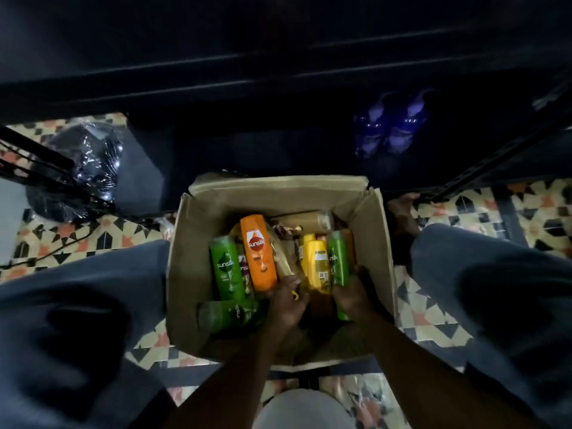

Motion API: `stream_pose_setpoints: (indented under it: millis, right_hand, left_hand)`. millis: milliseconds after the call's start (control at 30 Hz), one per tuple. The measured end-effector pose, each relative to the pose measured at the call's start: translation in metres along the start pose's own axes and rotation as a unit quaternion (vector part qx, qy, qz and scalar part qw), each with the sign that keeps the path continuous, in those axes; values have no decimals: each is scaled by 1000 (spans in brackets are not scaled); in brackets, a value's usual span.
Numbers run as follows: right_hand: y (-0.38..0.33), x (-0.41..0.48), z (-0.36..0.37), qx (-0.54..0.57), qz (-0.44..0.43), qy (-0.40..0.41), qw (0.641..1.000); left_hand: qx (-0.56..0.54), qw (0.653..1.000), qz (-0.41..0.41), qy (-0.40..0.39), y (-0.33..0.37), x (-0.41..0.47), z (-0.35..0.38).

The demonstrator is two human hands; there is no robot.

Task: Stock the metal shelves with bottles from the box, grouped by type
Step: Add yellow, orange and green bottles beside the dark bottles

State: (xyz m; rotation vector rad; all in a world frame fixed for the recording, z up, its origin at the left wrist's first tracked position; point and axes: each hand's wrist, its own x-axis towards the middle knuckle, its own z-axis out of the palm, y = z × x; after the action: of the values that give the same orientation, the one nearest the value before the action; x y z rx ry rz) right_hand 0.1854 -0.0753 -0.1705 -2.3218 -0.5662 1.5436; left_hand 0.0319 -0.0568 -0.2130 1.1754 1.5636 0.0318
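An open cardboard box (pixel 198 267) sits on the floor between my knees, filled with several shampoo bottles. An orange bottle (pixel 259 252) and a green bottle (pixel 225 269) lie at its left, another green one (pixel 226 314) lies across the near left, and a yellow bottle (pixel 317 264) is in the middle. My right hand (pixel 353 297) grips a green bottle (pixel 338 261) at the right side of the box. My left hand (pixel 286 300) reaches in beside the yellow bottle, its fingers curled among the bottles; what it holds is hidden. Two purple bottles (pixel 390 131) stand on the dark metal shelf (pixel 278 85) ahead.
A black plastic bag (pixel 83 168) lies at the left on the patterned tile floor (pixel 541 209). A shelf upright (pixel 495 162) slants down at the right. My knees in dark trousers flank the box on both sides.
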Motion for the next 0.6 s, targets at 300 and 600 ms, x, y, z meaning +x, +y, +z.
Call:
stream_pose_setpoints:
  millis: [300,600]
  right_hand:
    - [6,29,21,64,44,30,997]
    - [14,32,24,32,58,-47,997]
  left_hand:
    - [-55,997,-59,-5,-2,39,32]
    - [-127,983,-130,-41,-30,59,67]
